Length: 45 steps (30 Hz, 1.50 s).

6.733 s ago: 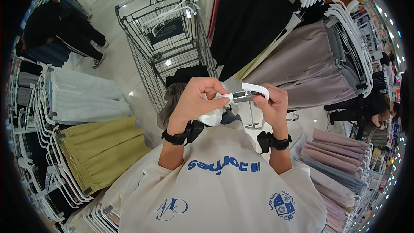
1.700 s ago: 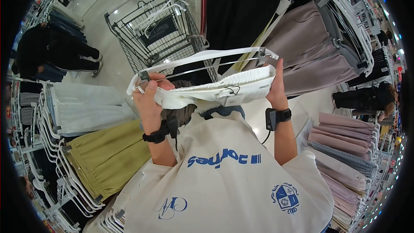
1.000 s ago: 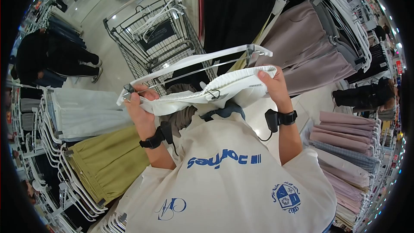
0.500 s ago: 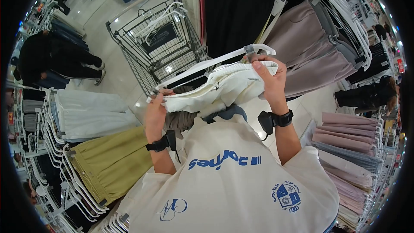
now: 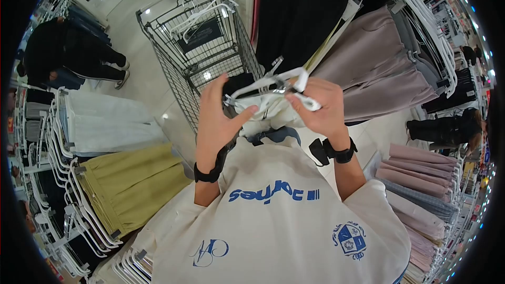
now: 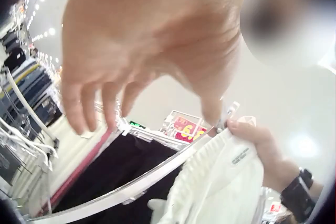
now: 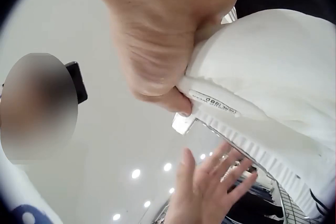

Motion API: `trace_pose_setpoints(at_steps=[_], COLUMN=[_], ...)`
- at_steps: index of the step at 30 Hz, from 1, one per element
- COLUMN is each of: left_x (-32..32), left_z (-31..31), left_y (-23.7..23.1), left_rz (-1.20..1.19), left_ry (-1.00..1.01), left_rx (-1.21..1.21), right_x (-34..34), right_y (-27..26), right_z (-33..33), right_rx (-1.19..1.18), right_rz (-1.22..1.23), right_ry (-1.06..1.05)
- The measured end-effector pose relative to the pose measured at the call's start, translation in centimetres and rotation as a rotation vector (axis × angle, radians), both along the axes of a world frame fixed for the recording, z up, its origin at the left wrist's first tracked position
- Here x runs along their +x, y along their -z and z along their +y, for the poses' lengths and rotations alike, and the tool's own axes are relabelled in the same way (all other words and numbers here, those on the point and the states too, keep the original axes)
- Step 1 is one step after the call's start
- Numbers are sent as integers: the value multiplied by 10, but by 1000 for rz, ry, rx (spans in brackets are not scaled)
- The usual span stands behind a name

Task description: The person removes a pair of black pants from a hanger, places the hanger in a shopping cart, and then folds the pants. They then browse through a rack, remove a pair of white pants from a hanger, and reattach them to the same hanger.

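A white garment [image 5: 256, 121] with a gathered elastic waistband hangs along a white clip hanger [image 6: 131, 186], in front of the person's chest. My right hand [image 5: 325, 106] grips one end of the hanger together with the waistband corner, thumb curled over it. In the right wrist view, a small printed label [image 7: 214, 103] shows close to that thumb. My left hand [image 5: 216, 118] is spread near the other end of the hanger, fingers straight and apart from the thumb. From the left wrist, its palm appears above the hanger bar with nothing held.
A wire shopping cart [image 5: 200, 58] with empty hangers and dark clothes stands ahead. Racks of grey trousers [image 5: 363, 63] and black garments flank the right; olive [image 5: 131, 184] and white garments [image 5: 110, 123] hang left. One person in black [image 5: 68, 52] stands at far left.
The left hand has let go of its hanger end and opened. The right hand has turned and grips its clip end. The hanger has swung more end-on to the head view.
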<state>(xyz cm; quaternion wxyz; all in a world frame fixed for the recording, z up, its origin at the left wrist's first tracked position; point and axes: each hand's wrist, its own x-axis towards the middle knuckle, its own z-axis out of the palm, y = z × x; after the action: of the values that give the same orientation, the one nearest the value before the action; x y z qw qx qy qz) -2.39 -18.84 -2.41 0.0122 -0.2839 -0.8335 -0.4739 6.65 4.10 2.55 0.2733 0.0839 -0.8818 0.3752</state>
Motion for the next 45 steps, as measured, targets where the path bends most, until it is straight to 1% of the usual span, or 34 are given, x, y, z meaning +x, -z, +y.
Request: trace_pose_setpoints(at_steps=[1, 3, 4, 5, 7, 8, 10, 14, 16, 19, 23, 26, 29, 31, 34, 41, 43, 45], left_x=[0, -2, 0, 4, -3, -2, 1, 4, 6, 6, 7, 7, 8, 8, 6, 9, 7, 9], left_z=[7, 16, 22, 24, 29, 30, 34, 39, 39, 38, 39, 38, 38, 38, 36, 36, 36, 39], left_y=[-8, -9, -14, -20, -3, 1, 4, 11, 9, 12, 14, 11, 11, 16, 14, 12, 12, 12], left_rz=[-93, -148, -81, -223, -212, -216, -343, -408, -369, -319, -330, -363, -337, -382, -342, -295, -265, -275], left_ry=[148, 402, 460, 443, 497, 496, 500, 476, 456, 447, 428, 434, 438, 383, 422, 493, 499, 507], left_rx=[232, 375, 364, 327, 359, 361, 437, 464, 454, 459, 475, 475, 493, 564, 553, 482, 508, 518], right_x=[0, 1, 2, 3, 6, 8, 13, 22, 28, 34, 40, 41, 37, 36, 36, 34, 34, 34], right_y=[0, 2, 7, 7, 7, 7, 8, 9, 17, 24, 31, 32, 31, 32, 35, 37, 39, 43], right_z=[-3, -12, -13, -15, -18, -16, -10, -6, -3, 4, 11, 11, 5, 1, 3, 6, 9, 10], right_rx=[1, 44, 37, 36, -89, -88, -64, -74, -102, -142, -136, -87, -92, -157, -109, -100, -33, -41], right_rz=[-4, -12, -47, -49, -67, -72, -169, -183, -178, -198, -222, -265, -206, -202, -199, -176, -156, -145], right_ry=[-6, -189, -195, -196, -147, -147, -123, -75, -37, -47, -34, 7, 22, 72, 72, 44, -18, -41])
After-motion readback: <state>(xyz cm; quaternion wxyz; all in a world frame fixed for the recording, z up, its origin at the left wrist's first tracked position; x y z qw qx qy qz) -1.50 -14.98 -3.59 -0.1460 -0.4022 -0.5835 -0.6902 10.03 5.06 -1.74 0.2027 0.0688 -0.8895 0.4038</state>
